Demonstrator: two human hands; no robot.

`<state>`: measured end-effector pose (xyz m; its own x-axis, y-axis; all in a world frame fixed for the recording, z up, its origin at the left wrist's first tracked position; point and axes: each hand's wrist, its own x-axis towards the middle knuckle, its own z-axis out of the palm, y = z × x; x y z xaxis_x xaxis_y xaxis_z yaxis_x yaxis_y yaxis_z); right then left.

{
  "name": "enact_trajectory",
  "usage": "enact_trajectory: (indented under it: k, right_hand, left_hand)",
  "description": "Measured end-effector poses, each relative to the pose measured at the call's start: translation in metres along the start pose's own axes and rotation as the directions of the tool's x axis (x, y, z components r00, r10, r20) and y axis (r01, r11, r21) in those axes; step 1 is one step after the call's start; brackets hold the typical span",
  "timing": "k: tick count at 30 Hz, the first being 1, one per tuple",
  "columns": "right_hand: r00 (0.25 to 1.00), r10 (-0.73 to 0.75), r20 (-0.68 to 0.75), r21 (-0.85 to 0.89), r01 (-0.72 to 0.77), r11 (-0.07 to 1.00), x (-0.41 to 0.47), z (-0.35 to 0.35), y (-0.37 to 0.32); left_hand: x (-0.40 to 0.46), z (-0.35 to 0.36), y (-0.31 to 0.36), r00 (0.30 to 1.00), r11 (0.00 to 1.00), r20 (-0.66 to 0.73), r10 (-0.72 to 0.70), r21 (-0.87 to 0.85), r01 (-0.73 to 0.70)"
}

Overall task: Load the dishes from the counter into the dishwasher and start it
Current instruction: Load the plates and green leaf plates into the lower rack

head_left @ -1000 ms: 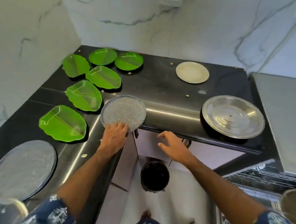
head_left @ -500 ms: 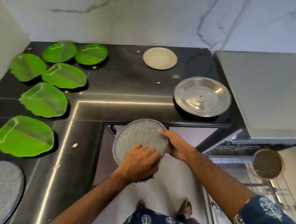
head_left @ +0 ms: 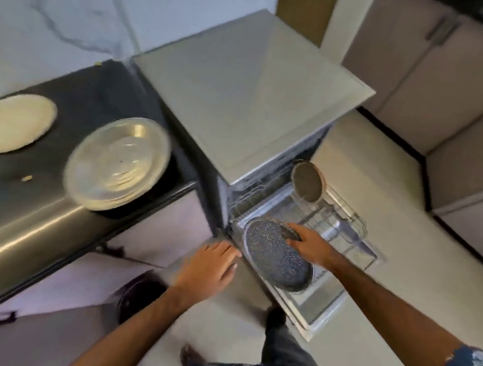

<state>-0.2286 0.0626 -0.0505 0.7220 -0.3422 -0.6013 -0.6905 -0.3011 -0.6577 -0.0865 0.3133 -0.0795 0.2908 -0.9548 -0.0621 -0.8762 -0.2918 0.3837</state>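
Our right hand (head_left: pixel 311 246) grips the speckled plate (head_left: pixel 275 256) by its 1 o'clock rim, tilted over the dishwasher rack (head_left: pixel 337 221); free slots lie toward 1 o'clock. Left hand (head_left: pixel 208 269) hangs empty with fingers relaxed at 9 o'clock of the plate.

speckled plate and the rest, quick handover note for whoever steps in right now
Right hand holds the speckled plate by its rim, tilted over the pulled-out lower rack.
Left hand is open, holds nothing, beside the dishwasher's front corner.
Done: one round dish stands on edge in the rack.
Left in view on the counter: steel plate and cream plate.
Next: slot the speckled plate, fetch the counter dishes, shut the door and start the machine.
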Motion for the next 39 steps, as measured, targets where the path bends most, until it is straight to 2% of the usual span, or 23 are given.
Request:
enact_trajectory:
  k: [4, 8, 13, 18, 23, 25, 29, 33, 36, 39]
  right_hand:
    - [0.991, 0.064, -0.118, -0.071, -0.073, 0.995, 0.044, -0.062, 0.082]
    - [0.983, 0.088, -0.164, -0.098, -0.105, 0.99, 0.109, -0.102, 0.15]
    - [0.973, -0.006, -0.229, -0.126, -0.024, 0.992, 0.205, -0.125, 0.209]
    - [0.918, -0.113, -0.379, -0.212, 0.033, 0.977, 0.299, -0.122, 0.254]
    - [0.856, -0.126, -0.501, -0.214, 0.018, 0.977, 0.371, -0.12, 0.275]
    - [0.838, -0.176, -0.517, -0.21, 0.075, 0.975, 0.393, -0.12, 0.279]
    - [0.821, -0.193, -0.537, -0.212, 0.09, 0.973, 0.415, -0.122, 0.269]
    - [0.854, -0.195, -0.482, -0.311, 0.041, 0.949, 0.448, -0.115, 0.271]
    - [0.908, -0.156, -0.39, -0.274, 0.047, 0.961, 0.463, -0.098, 0.278]
    - [0.904, -0.202, -0.378, -0.283, 0.094, 0.954, 0.474, -0.096, 0.281]
  left_hand:
    - [0.118, 0.055, 0.025, 0.986, 0.998, 0.161, -0.041, -0.035, 0.048]
    - [0.226, 0.118, 0.016, 0.963, 0.988, 0.237, -0.128, -0.052, 0.144]
    - [0.32, 0.21, -0.024, 0.934, 0.979, 0.297, -0.201, 0.085, 0.183]
    - [0.391, 0.302, -0.08, 0.926, 0.96, 0.306, -0.221, 0.235, 0.151]
    - [0.432, 0.371, -0.113, 0.895, 0.928, 0.335, -0.295, 0.323, 0.186]
    - [0.441, 0.392, -0.126, 0.883, 0.913, 0.343, -0.32, 0.361, 0.191]
    - [0.442, 0.419, -0.147, 0.819, 0.884, 0.424, -0.386, 0.424, 0.198]
    - [0.439, 0.43, -0.153, 0.823, 0.893, 0.421, -0.38, 0.398, 0.209]
    - [0.44, 0.432, -0.151, 0.83, 0.898, 0.418, -0.369, 0.392, 0.201]
    - [0.44, 0.432, -0.151, 0.821, 0.897, 0.433, -0.373, 0.395, 0.199]
